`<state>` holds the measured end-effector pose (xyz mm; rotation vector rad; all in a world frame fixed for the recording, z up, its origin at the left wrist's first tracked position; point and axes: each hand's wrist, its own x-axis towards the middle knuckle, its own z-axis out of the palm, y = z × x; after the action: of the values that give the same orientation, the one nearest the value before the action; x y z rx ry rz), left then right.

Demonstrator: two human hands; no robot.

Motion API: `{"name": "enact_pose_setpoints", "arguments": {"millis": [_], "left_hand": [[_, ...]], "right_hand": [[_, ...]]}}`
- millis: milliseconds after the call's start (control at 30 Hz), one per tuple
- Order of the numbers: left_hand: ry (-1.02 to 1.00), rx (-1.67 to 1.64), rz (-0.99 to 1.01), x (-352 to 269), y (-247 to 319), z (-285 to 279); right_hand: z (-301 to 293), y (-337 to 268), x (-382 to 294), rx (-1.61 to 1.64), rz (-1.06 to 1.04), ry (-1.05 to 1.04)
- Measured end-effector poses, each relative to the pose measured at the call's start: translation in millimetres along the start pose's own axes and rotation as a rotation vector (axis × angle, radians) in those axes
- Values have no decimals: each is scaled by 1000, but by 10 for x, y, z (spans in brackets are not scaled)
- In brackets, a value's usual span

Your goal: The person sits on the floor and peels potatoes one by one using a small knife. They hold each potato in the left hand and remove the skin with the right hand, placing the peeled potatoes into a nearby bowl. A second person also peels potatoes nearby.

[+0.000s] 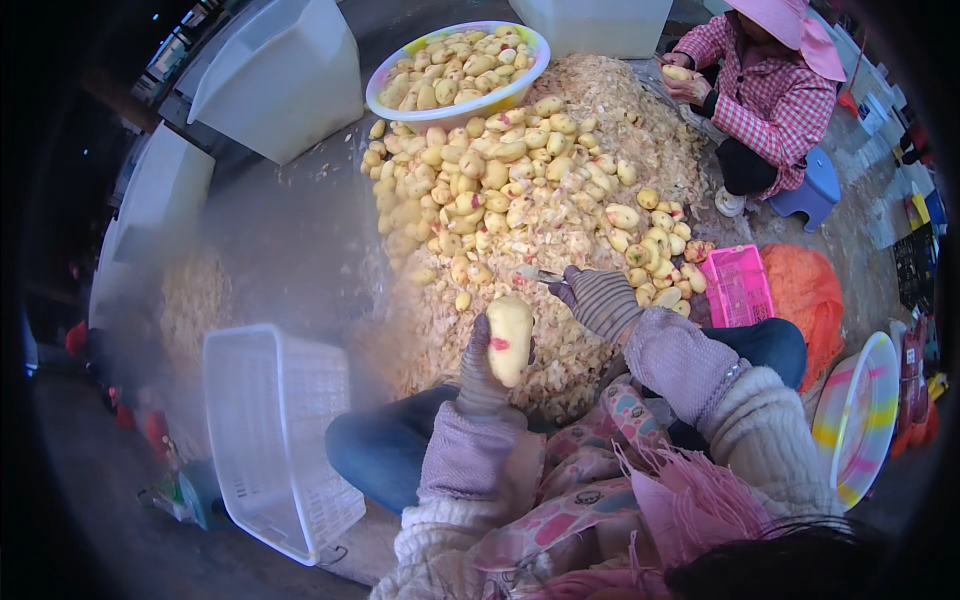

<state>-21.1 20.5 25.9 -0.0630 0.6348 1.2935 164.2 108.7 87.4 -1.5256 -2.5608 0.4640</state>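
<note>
My left hand point(482, 375), in a striped glove, holds a peeled potato point(511, 341) upright. A patch of red skin shows on the potato's side. To the right and a little farther off, my right hand point(602, 298) grips a peeler point(541, 275) by its dark handle, its metal end pointing left and apart from the potato. Scraps cling to the peeler's tip. Beneath both hands spreads a heap of potato peelings point(442, 349). Just beyond lies a large pile of peeled potatoes point(480, 172), some with red patches.
A basin of potatoes point(457, 109) stands behind the pile. Another person point(780, 112) sits at the far right, holding a potato. A pink basket point(739, 285) and orange mesh bag point(802, 300) lie right; a white crate point(281, 442) stands left. White tubs point(285, 82) line the back.
</note>
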Motion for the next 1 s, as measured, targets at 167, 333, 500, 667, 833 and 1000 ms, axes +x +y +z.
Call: {"name": "enact_pose_setpoints", "arguments": {"millis": [167, 333, 500, 667, 833, 1000], "left_hand": [[1, 25, 60, -18, -25, 1], [-188, -27, 28, -53, 13, 23], [-63, 27, 2, -100, 40, 66], [-167, -133, 11, -101, 68, 80], [-232, -125, -45, -89, 33, 19], [-181, -165, -152, -78, 19, 14]], "right_hand": [[-19, -44, -87, 138, -580, -134], [-27, 6, -83, 85, -74, -25], [-15, 30, -127, 81, -146, 48], [29, 10, -230, 12, -534, -44], [76, 47, -225, 80, -27, 7], [90, 40, -225, 162, -414, 58]]}}
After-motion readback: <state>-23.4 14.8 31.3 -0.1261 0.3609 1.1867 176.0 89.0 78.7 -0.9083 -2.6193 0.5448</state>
